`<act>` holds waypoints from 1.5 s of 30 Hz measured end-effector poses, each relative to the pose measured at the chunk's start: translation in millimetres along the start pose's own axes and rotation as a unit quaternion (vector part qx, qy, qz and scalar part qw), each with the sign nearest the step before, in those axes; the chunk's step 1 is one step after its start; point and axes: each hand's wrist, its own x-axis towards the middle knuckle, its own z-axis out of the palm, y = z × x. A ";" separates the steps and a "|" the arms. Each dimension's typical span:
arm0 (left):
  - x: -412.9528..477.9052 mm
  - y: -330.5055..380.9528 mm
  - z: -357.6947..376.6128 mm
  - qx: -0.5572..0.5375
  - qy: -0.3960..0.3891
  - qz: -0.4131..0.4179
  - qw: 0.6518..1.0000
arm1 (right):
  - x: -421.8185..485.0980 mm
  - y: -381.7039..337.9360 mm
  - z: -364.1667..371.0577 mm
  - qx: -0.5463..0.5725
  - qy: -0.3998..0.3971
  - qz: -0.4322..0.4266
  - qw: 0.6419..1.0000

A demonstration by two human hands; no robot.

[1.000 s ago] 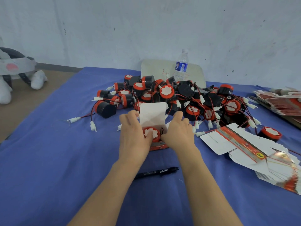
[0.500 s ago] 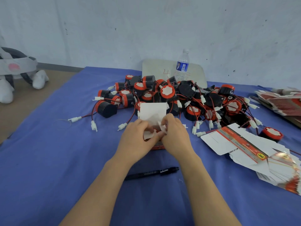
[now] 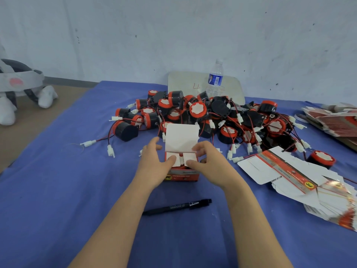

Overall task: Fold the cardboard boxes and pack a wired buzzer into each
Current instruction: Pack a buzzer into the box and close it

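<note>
A small red and white cardboard box (image 3: 182, 176) stands on the blue cloth in front of me. Its white lid flap (image 3: 181, 138) stands up at the back, and its two white side flaps lie folded in over the top. My left hand (image 3: 154, 163) holds the box's left side with its thumb pressing the left flap down. My right hand (image 3: 207, 163) holds the right side, thumb on the right flap. The buzzer inside is hidden. Behind the box lies a heap of black and red wired buzzers (image 3: 212, 117).
Flat unfolded box blanks (image 3: 301, 180) are spread to the right, with another stack (image 3: 336, 122) at the far right. A black pen (image 3: 177, 206) lies near me. A water bottle (image 3: 215, 78) and a white board (image 3: 185, 82) stand by the wall. A plush toy (image 3: 17, 88) sits at left.
The buzzer that showed in the open box is now covered. Both side flaps have been folded in over it, and my thumbs now press them down.
</note>
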 end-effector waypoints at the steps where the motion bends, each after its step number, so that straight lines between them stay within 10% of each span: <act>1: 0.3 0.5 0.1 -0.023 -0.015 0.007 1.000 | 0.1 0.4 -0.2 0.023 0.005 0.007 1.000; 8: -3.3 2.4 -7.1 -0.014 -0.064 0.076 0.995 | -1.4 2.3 -1.7 -0.011 -0.042 -0.070 0.997; 17: -3.7 3.2 -45.1 0.015 -0.322 0.024 0.946 | -6.2 6.5 -12.9 0.020 -0.159 -0.014 0.987; 34: 1.3 -8.0 -26.4 0.115 -0.201 0.162 0.959 | -0.9 12.6 -6.8 0.001 -0.121 -0.043 0.992; 45: 0.8 -7.6 -29.5 0.043 -0.255 0.111 0.960 | -3.0 10.3 -8.0 0.028 -0.151 -0.051 0.987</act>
